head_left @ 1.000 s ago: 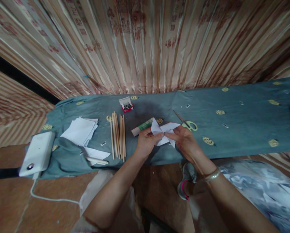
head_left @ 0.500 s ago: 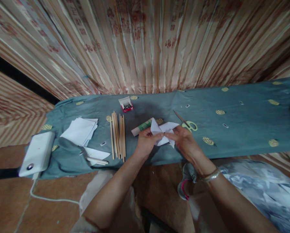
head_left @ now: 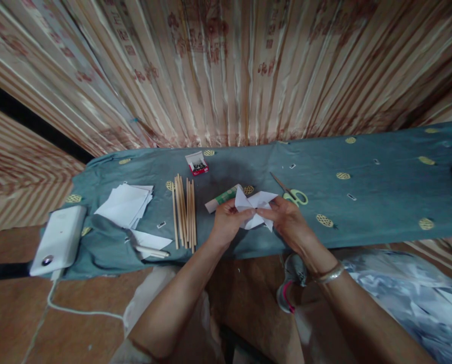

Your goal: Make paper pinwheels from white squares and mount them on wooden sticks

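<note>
- Your left hand [head_left: 228, 222] grips the left side of the white folded-paper pinwheel shape [head_left: 262, 199], thumb pressed near its centre, other fingers mostly hidden behind it.
- Your right hand [head_left: 289, 222] grasps the same paper from the right, its thumb meeting your left one at the middle.
- You have this paper by the near edge of the worktop [head_left: 381, 202], which is covered in grey-green cloth with yellow pineapple prints.
- Just beyond your left hand lies a green-and-pale cylindrical tube [head_left: 222, 197], partly covered by your fingers.
- Just past your right hand lie open metal scissors with pale green handles [head_left: 300, 196].
- To your left, slim pale wooden sticks [head_left: 188, 215] run toward the near edge.
- Toward the far edge stands a small open red-and-white box [head_left: 199, 171] of dark bits.
- Nearer the left end lies a stack of white paper sheets [head_left: 123, 205].
</note>
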`<state>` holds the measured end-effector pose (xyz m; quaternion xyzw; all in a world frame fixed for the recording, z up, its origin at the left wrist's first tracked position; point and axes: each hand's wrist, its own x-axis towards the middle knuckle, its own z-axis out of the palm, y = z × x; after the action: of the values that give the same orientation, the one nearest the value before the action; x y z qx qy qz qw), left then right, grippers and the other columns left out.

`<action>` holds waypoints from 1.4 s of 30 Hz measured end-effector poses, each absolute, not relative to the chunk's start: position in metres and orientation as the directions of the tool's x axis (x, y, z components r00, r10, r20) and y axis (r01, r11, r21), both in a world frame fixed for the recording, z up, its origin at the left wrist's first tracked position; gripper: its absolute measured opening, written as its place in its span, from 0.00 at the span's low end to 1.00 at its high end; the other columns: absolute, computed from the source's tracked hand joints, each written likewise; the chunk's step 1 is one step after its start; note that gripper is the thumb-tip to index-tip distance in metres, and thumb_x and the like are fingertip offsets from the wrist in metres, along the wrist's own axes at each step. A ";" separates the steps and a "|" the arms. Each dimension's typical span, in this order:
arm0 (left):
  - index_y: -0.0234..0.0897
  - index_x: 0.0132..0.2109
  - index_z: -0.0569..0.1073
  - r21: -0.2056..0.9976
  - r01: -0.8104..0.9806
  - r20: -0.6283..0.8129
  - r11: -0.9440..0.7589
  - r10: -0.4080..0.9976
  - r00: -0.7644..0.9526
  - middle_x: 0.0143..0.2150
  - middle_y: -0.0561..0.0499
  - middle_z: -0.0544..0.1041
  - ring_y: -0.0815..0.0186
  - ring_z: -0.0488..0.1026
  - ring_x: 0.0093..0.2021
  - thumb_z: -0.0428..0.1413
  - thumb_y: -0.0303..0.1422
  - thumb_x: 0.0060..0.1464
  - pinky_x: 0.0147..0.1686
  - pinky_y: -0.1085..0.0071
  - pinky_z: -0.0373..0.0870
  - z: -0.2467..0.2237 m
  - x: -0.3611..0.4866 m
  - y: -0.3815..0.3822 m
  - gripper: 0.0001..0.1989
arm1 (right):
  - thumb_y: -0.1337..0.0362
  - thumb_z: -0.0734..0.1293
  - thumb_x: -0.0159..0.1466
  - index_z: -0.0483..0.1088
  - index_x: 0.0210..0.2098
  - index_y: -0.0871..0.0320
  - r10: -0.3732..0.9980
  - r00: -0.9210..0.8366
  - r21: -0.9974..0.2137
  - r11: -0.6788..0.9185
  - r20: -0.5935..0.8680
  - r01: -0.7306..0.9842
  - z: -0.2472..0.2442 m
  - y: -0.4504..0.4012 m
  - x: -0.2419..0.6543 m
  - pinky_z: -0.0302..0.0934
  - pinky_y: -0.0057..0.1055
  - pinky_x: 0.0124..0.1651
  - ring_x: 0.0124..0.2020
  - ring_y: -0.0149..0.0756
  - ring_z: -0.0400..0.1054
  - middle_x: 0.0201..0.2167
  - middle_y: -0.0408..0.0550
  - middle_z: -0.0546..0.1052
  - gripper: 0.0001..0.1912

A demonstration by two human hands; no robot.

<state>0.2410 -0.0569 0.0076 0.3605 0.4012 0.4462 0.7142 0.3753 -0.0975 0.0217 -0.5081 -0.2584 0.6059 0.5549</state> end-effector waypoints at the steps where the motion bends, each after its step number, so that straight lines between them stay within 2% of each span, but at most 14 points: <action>1: 0.34 0.27 0.78 0.872 -0.352 -0.250 0.341 0.927 0.279 0.25 0.53 0.78 0.69 0.71 0.24 0.71 0.34 0.25 0.30 0.70 0.69 0.008 0.241 -0.057 0.16 | 0.63 0.80 0.41 0.74 0.36 0.55 0.935 0.132 -0.878 -0.251 -0.328 -0.408 0.022 -0.097 0.375 0.68 0.36 0.39 0.30 0.38 0.75 0.31 0.43 0.82 0.23; 6: 0.34 0.27 0.78 0.865 -0.365 -0.250 0.345 0.926 0.282 0.24 0.54 0.78 0.70 0.70 0.24 0.71 0.33 0.27 0.30 0.72 0.68 0.008 0.241 -0.058 0.15 | 0.63 0.80 0.41 0.74 0.36 0.55 0.931 0.133 -0.868 -0.257 -0.341 -0.424 0.023 -0.097 0.373 0.68 0.33 0.39 0.30 0.36 0.75 0.31 0.42 0.82 0.22; 18: 0.33 0.27 0.78 0.871 -0.358 -0.247 0.335 0.931 0.271 0.26 0.52 0.78 0.68 0.70 0.26 0.70 0.35 0.30 0.32 0.71 0.67 0.003 0.240 -0.060 0.14 | 0.61 0.79 0.42 0.75 0.36 0.57 0.932 0.135 -0.851 -0.240 -0.337 -0.467 0.022 -0.096 0.366 0.68 0.34 0.40 0.30 0.37 0.75 0.30 0.44 0.82 0.22; 22: 0.34 0.29 0.78 0.870 -0.362 -0.246 0.336 0.930 0.272 0.28 0.52 0.79 0.67 0.72 0.27 0.70 0.35 0.30 0.35 0.69 0.68 0.003 0.239 -0.060 0.15 | 0.62 0.79 0.43 0.75 0.36 0.56 0.933 0.123 -0.848 -0.245 -0.337 -0.471 0.023 -0.096 0.366 0.67 0.36 0.44 0.33 0.39 0.76 0.31 0.43 0.82 0.21; 33: 0.34 0.31 0.78 0.880 -0.347 -0.249 0.325 0.937 0.246 0.28 0.52 0.79 0.67 0.73 0.29 0.71 0.35 0.30 0.37 0.69 0.69 0.006 0.235 -0.062 0.17 | 0.61 0.80 0.43 0.75 0.35 0.57 0.937 0.110 -0.848 -0.247 -0.333 -0.469 0.023 -0.094 0.363 0.68 0.36 0.45 0.37 0.41 0.77 0.31 0.44 0.82 0.21; 38: 0.34 0.35 0.79 0.928 -0.298 -0.179 0.225 0.968 0.175 0.32 0.50 0.80 0.66 0.75 0.32 0.69 0.38 0.35 0.38 0.69 0.70 0.015 0.224 -0.060 0.18 | 0.63 0.80 0.44 0.75 0.35 0.56 0.933 0.130 -0.840 -0.232 -0.334 -0.491 0.025 -0.093 0.368 0.69 0.34 0.43 0.33 0.38 0.77 0.31 0.43 0.82 0.19; 40: 0.35 0.35 0.79 0.956 -0.247 -0.129 0.156 0.984 0.125 0.34 0.49 0.81 0.65 0.75 0.35 0.67 0.40 0.39 0.40 0.69 0.70 0.018 0.215 -0.055 0.16 | 0.65 0.79 0.44 0.75 0.34 0.55 0.929 0.153 -0.839 -0.221 -0.336 -0.497 0.025 -0.093 0.371 0.69 0.32 0.40 0.31 0.36 0.76 0.31 0.42 0.82 0.18; 42: 0.35 0.35 0.79 0.983 -0.162 -0.078 0.090 0.994 0.081 0.33 0.49 0.80 0.66 0.75 0.34 0.64 0.42 0.43 0.38 0.71 0.70 0.019 0.202 -0.047 0.15 | 0.66 0.79 0.44 0.75 0.32 0.55 0.924 0.177 -0.837 -0.211 -0.339 -0.504 0.024 -0.094 0.374 0.70 0.31 0.39 0.30 0.34 0.76 0.31 0.41 0.82 0.17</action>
<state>0.2024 -0.0473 0.0188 0.4534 0.4585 0.4993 0.5787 0.3744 -0.0937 0.0245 -0.4895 -0.2143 0.6047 0.5906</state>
